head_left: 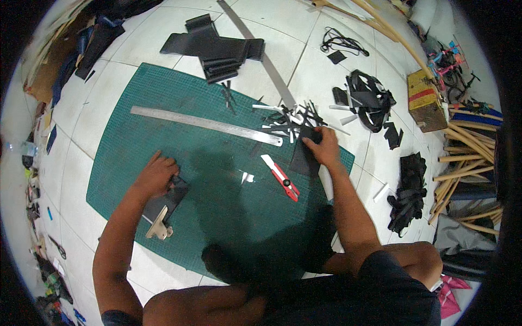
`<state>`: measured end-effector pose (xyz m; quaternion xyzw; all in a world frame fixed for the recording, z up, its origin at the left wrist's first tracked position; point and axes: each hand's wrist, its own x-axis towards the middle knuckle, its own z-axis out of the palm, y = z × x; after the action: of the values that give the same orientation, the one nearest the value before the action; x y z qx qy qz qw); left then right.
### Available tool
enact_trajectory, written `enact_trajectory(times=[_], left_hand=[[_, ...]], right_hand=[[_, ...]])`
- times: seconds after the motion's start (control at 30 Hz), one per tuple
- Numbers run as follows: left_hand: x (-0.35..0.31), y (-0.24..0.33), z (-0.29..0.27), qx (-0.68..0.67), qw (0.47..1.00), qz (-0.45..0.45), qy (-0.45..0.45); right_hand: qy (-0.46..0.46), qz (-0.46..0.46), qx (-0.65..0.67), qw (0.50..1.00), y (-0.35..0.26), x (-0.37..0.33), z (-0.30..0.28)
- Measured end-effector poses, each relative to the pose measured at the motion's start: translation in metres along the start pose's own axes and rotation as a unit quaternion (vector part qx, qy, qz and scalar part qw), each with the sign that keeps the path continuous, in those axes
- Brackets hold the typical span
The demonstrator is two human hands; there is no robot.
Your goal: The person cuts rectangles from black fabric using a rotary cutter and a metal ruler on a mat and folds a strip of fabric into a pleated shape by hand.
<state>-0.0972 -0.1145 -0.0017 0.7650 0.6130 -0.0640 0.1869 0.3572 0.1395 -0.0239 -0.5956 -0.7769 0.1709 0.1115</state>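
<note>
On a green cutting mat (217, 155), my left hand (156, 176) rests with curled fingers on the end of a black flat piece (173, 198). A metal bulldog clip (159, 224) grips that piece at its near end. Over at the mat's right side, my right hand (326, 146) pinches the top of a black sheet piece (304, 158). A red utility knife (281, 179) with a white tip lies between my hands, beside a small white scrap (247, 177). Beyond it a steel ruler (206, 125) lies slanted across the mat.
Black and white offcuts (296, 118) pile up past my right hand. Folded black strips (215, 48) and a long metal ruler (261, 54) lie on the tiled floor ahead. At right are black strip bundles (370, 100), a yellow box (426, 100) and cardboard tubes (462, 157).
</note>
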Motion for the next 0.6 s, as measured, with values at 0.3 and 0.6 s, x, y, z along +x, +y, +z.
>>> enact_trajectory(times=[0.3, 0.6], left_hand=[[-0.024, 0.003, -0.004, -0.028, 0.999, -0.003, 0.032], [-0.017, 0.012, 0.0, -0.018, 1.0, -0.013, 0.017]], right_hand=[[-0.123, -0.107, -0.078, 0.984, 0.006, 0.015, -0.02], [-0.151, -0.032, 0.024, 0.988, 0.024, 0.027, -0.039]])
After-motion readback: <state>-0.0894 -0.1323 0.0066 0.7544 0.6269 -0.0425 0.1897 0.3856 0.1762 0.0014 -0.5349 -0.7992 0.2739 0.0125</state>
